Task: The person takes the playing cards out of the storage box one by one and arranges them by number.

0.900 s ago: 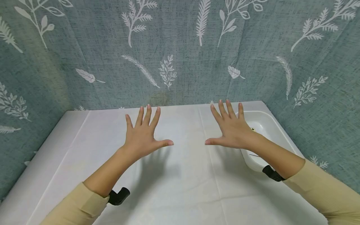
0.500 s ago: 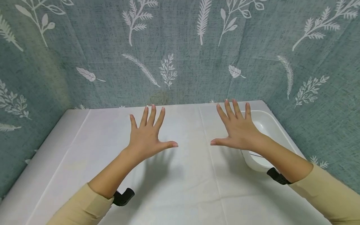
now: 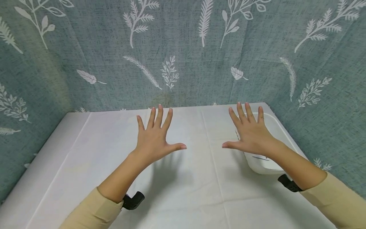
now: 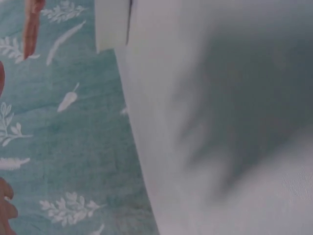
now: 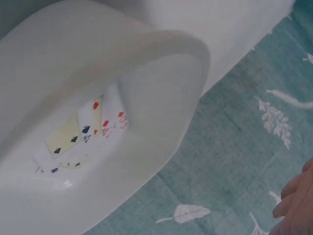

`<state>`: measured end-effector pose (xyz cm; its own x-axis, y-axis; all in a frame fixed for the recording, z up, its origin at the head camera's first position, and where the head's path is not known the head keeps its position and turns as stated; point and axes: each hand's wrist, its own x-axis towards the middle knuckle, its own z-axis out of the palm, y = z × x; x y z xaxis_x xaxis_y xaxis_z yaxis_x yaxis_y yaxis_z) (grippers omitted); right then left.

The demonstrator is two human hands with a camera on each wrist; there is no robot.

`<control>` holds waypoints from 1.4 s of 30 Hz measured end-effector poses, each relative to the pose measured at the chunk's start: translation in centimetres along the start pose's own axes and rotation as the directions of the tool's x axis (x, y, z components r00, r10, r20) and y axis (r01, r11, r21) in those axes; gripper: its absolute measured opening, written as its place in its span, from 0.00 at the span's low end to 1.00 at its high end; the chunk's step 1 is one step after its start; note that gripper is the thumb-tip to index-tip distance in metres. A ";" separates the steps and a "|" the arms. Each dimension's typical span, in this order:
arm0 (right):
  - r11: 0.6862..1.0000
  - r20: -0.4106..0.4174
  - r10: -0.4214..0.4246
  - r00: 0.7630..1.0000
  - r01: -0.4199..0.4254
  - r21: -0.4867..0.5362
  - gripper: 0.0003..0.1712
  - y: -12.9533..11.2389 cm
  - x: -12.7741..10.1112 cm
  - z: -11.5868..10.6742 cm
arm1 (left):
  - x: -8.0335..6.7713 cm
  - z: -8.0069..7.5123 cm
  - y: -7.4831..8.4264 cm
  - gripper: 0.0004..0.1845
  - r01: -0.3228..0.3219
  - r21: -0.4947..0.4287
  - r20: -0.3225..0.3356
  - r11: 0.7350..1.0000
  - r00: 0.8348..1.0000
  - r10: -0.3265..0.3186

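Both hands spread flat above the white tabletop (image 3: 183, 190), grips wide, holding nothing. Left hand (image 3: 154, 138) mid-table. Right hand (image 3: 251, 135) over the near-left rim of the white tub (image 3: 274, 125); playing cards (image 5: 83, 134) lie inside it.

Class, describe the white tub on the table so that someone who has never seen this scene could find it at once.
Start at the table covered in white cloth, set against the teal leaf-print curtain. Go to its far right corner, under the right hand, whose fingers are spread. There sits the white tub, the only raised, rounded container on the table, with a few playing cards lying inside.
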<state>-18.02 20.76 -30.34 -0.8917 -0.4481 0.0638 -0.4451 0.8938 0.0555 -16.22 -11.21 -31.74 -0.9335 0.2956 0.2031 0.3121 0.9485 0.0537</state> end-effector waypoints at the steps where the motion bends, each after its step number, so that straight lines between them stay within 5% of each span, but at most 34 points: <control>1: 1.000 -0.004 0.001 1.000 -0.001 -0.001 0.66 0.2 0.0 0.0 | 0.0 0.0 0.1 0.62 0.004 -0.003 0.001 1.000 1.000 -0.004; 42: 0.991 -0.017 0.112 0.994 -0.111 0.080 0.66 5.6 -5.1 -0.3 | 2.2 0.9 7.3 0.62 -0.094 -0.098 -0.037 0.991 0.995 0.091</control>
<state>-15.96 28.01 -30.10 -0.9345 -0.3453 0.0865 -0.3490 0.9366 -0.0320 -16.15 -3.51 -31.82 -0.8940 0.3762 0.2432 0.4145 0.9007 0.1303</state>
